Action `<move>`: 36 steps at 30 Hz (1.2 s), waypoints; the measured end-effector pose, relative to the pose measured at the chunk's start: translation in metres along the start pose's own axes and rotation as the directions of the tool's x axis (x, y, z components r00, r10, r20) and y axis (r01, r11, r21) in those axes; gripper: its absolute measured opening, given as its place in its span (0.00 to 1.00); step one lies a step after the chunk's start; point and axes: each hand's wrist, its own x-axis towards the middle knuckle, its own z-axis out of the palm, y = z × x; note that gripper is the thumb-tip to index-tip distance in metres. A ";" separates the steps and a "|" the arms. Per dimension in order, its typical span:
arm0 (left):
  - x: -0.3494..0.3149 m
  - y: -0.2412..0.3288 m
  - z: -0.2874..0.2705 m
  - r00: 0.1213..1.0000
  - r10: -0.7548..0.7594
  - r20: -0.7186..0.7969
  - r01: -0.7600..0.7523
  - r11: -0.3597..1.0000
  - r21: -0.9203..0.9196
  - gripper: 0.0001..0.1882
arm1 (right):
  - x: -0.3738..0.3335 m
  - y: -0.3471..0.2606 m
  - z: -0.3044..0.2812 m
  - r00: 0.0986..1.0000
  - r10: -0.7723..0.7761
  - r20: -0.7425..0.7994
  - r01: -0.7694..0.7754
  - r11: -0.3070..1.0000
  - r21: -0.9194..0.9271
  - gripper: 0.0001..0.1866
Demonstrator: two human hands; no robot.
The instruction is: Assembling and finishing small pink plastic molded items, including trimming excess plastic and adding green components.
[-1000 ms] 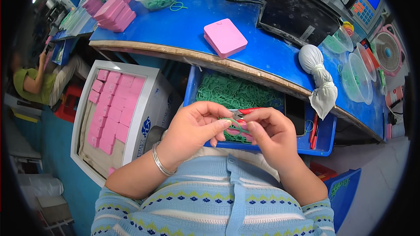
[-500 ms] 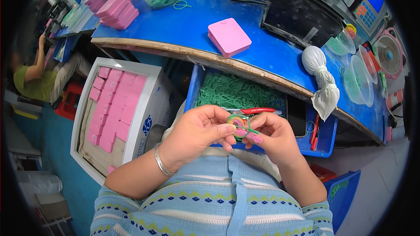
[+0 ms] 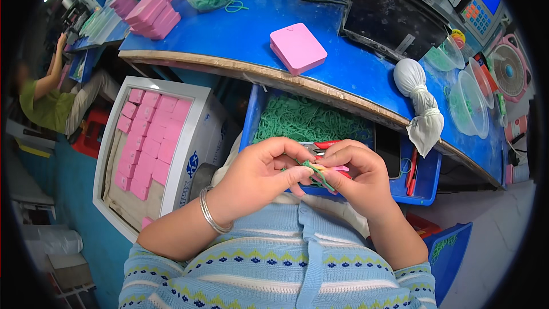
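Note:
Above the front of a blue drawer (image 3: 250, 120), both my hands are closed in pinches close together. Between the thumb and fingers of my left hand (image 3: 254, 171) is a thin green rubber band (image 3: 318, 176), which runs across to the fingertips of my right hand (image 3: 361, 178). My right hand also pinches a small pink and yellow piece, mostly hidden by the fingers. Behind my hands, red-handled pliers (image 3: 327, 144) rest over the drawer. A heap of green bands (image 3: 303, 115) fills much of the drawer.
Pink cards (image 3: 298, 48) are stacked on the blue table (image 3: 229, 34). At left stands a pale box (image 3: 197, 120) of pink blocks (image 3: 150, 143). A tied white bag (image 3: 420, 100) lies at the table's right edge; a dark phone (image 3: 388, 151) is in the drawer.
The round pink and yellow piece with its green band has turned in my fingers and is now mostly covered. My right fingers have closed in over it, nearer my left hand.

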 end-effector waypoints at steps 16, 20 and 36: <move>-0.005 0.003 0.001 0.997 0.058 -0.058 -0.065 0.989 -0.130 0.06 | -0.004 -0.006 0.001 0.966 0.246 0.081 -0.249 0.796 0.552 0.05; -0.004 0.003 0.002 0.995 0.069 -0.072 -0.078 0.989 -0.128 0.06 | -0.004 -0.006 0.002 0.962 0.272 0.033 -0.242 0.786 0.569 0.05; -0.002 -0.008 -0.003 0.934 0.357 -0.018 -0.321 0.860 0.397 0.08 | -0.007 0.008 0.011 0.905 0.417 0.090 -0.379 0.691 0.616 0.07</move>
